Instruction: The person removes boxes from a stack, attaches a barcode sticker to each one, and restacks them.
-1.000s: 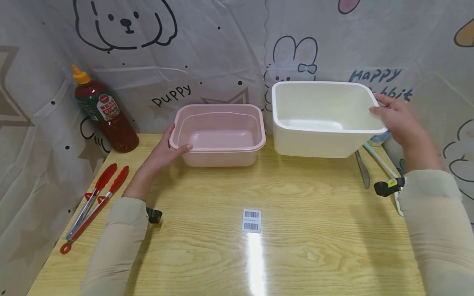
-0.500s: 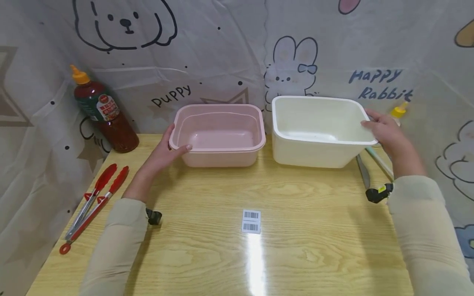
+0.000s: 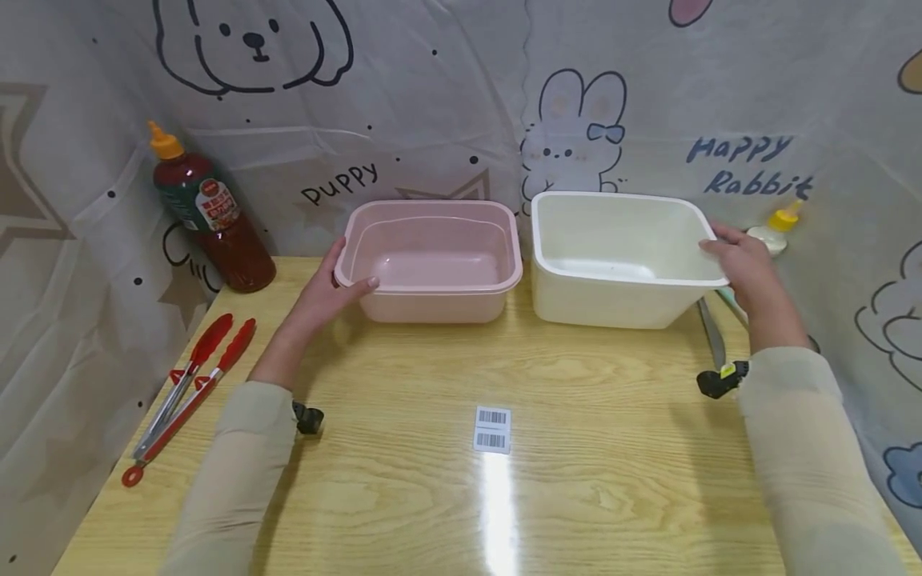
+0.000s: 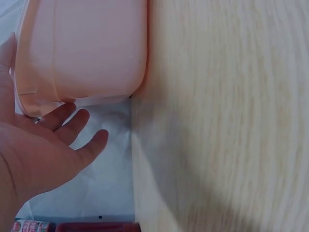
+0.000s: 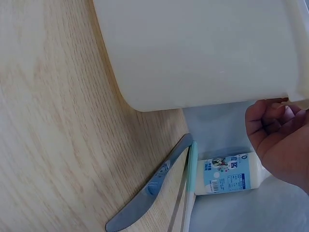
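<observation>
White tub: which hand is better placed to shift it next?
Probably the right hand: it grips the white tub by its right rim. The left hand is at the pink tub.

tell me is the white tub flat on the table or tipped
Tipped. The white tub leans with its right side raised: the right hand grips that rim, and the right wrist view shows its base corner clear of the table.
</observation>
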`<state>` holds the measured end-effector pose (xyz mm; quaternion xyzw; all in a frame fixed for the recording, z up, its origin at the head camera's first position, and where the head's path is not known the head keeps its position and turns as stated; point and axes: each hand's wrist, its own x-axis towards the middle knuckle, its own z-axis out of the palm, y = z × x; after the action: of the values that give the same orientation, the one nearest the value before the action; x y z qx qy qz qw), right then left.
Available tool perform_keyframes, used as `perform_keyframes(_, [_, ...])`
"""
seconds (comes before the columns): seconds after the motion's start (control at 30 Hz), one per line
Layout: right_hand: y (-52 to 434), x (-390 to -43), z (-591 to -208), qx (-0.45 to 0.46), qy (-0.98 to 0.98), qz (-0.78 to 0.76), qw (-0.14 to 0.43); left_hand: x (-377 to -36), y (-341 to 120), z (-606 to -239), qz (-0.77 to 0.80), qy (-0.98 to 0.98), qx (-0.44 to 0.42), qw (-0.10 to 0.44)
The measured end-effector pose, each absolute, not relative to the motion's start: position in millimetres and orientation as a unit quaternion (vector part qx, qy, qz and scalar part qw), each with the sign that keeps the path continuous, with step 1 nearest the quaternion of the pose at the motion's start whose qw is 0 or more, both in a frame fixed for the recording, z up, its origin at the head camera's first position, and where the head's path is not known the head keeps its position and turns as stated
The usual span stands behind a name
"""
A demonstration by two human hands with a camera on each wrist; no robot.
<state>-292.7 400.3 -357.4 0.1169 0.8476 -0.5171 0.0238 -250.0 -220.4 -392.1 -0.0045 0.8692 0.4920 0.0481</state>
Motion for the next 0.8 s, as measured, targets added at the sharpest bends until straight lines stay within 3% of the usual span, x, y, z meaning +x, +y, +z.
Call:
perform_keyframes(0.5, [394,-292,-353,0.106,0.883,-0.458,0.012,-250,-217,-392,0.490,0.870,-0.015,0.043])
perform_keyframes(0.8, [405,-290,-346,0.043,0.928,-0.367,0.049,-242,-222,-381,0.438,0.897,-0.010,0.056])
